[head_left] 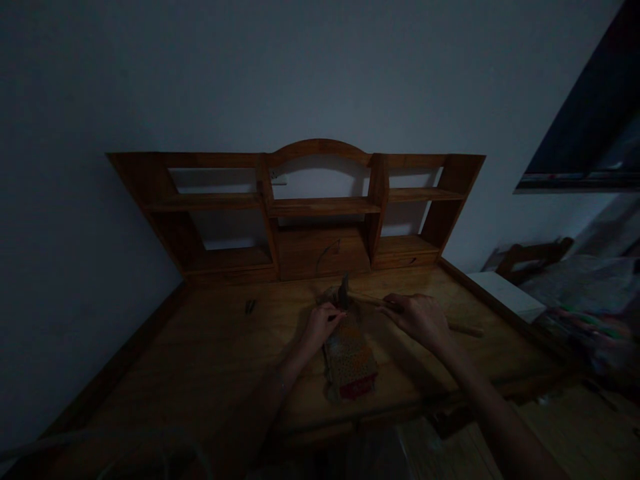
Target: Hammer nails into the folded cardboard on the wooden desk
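Observation:
In the dim head view my right hand [419, 319] is closed around the wooden handle of a hammer [343, 293]. The handle's free end sticks out to the right of the hand. Its dark metal head is over the far end of a worn, speckled block [351, 352] with a red patch on its near end. My left hand [320, 325] is at that far end, close beside the hammer head, with thumb and fingers pinched together. Whatever the pinch holds is too small and dark to make out.
The block lies on a wooden desk [215, 360] with raised side edges. Two small dark pieces [250, 307] lie to the left. A wooden shelf unit [320, 207] stands along the back against the wall. A white surface [507, 293] and plastic-wrapped items [585, 293] are at the right.

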`<state>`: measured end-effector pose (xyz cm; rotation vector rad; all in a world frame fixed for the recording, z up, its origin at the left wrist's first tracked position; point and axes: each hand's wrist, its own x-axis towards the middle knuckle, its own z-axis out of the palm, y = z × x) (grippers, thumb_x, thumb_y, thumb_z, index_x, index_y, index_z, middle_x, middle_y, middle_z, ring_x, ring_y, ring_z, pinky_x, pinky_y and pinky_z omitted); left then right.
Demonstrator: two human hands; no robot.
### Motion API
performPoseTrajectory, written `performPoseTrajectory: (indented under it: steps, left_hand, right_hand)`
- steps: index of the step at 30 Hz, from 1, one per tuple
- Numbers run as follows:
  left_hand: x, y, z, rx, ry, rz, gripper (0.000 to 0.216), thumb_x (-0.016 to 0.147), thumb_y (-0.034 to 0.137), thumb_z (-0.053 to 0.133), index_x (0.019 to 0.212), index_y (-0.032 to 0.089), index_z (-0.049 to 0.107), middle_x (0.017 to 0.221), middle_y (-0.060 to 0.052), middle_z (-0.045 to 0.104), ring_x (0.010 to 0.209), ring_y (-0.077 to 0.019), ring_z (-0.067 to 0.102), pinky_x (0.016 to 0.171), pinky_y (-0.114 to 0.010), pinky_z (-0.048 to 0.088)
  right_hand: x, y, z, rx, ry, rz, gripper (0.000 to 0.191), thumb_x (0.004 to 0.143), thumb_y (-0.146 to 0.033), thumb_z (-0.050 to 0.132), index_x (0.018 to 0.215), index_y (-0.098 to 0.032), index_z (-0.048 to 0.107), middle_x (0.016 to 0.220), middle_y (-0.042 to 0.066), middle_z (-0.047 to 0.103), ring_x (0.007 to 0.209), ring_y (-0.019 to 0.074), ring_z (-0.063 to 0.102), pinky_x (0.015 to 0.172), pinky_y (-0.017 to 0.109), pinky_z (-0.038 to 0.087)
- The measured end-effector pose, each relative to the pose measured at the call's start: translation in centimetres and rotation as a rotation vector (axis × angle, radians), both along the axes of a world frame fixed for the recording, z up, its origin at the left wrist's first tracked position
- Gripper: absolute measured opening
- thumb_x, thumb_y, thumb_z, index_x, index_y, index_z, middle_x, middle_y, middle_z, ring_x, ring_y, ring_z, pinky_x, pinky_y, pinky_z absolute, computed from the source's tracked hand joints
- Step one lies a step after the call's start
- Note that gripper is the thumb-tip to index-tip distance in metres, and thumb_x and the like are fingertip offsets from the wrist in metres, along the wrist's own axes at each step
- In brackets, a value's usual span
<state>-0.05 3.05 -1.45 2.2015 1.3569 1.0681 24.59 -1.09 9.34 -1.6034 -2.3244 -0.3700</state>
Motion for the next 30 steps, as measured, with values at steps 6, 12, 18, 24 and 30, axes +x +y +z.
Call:
performPoseTrajectory:
  steps: [6, 12, 18, 24, 30]
  left_hand:
    - [-0.1, 0.1, -0.2, 0.043, -0.009, -0.011, 0.020, 0.087, 0.030, 0.056, 0.083, 0.019, 0.072, 0.080, -0.003, 0.064, 0.073, -0.0132, 0.059, 0.067, -0.022, 0.044]
    - [-0.3, -0.1, 0.5, 0.055, -0.039, 0.026, 0.020, 0.086, 0.033, 0.057, 0.085, 0.020, 0.072, 0.084, -0.003, 0.066, 0.078, -0.0145, 0.061, 0.071, -0.023, 0.045]
    - [-0.6, -0.3, 0.8, 0.115, -0.089, 0.069, 0.021, 0.088, 0.032, 0.054, 0.087, 0.021, 0.071, 0.085, -0.003, 0.065, 0.078, -0.0141, 0.061, 0.071, -0.023, 0.044]
    - [-0.5, -0.1, 0.5, 0.089, -0.101, 0.043, 0.018, 0.087, 0.031, 0.056, 0.087, 0.021, 0.071, 0.086, -0.002, 0.066, 0.080, -0.0145, 0.061, 0.071, -0.023, 0.046]
    - [0.5, 0.0, -0.4, 0.043, -0.089, 0.010, 0.013, 0.079, 0.030, 0.065, 0.088, 0.020, 0.067, 0.089, -0.002, 0.062, 0.081, -0.0149, 0.059, 0.072, -0.024, 0.046]
  right_hand:
    - [0.7, 0.2, -0.8, 0.012, 0.127, -0.063, 0.036, 0.085, -0.057, 0.044, 0.099, -0.033, 0.066, 0.076, 0.002, 0.073, 0.069, 0.0226, 0.067, 0.057, 0.027, 0.036]
    - [2.3, -0.1, -2.5, -0.024, 0.272, -0.182, 0.034, 0.083, -0.056, 0.047, 0.093, -0.032, 0.069, 0.073, 0.002, 0.072, 0.070, 0.0230, 0.067, 0.056, 0.027, 0.039]
    - [4.7, -0.7, -3.9, -0.087, 0.383, -0.302, 0.039, 0.079, -0.061, 0.048, 0.093, -0.031, 0.069, 0.078, 0.002, 0.073, 0.073, 0.0252, 0.068, 0.052, 0.027, 0.038]
    - [7.3, -1.0, -5.3, -0.163, 0.446, -0.386, 0.042, 0.076, -0.060, 0.050, 0.093, -0.027, 0.071, 0.077, 0.005, 0.073, 0.074, 0.0269, 0.068, 0.051, 0.027, 0.039]
    - [9.1, -1.6, -7.7, -0.313, 0.600, -0.360, 0.044, 0.080, -0.056, 0.047, 0.098, -0.024, 0.070, 0.078, 0.005, 0.073, 0.069, 0.0256, 0.067, 0.049, 0.026, 0.040]
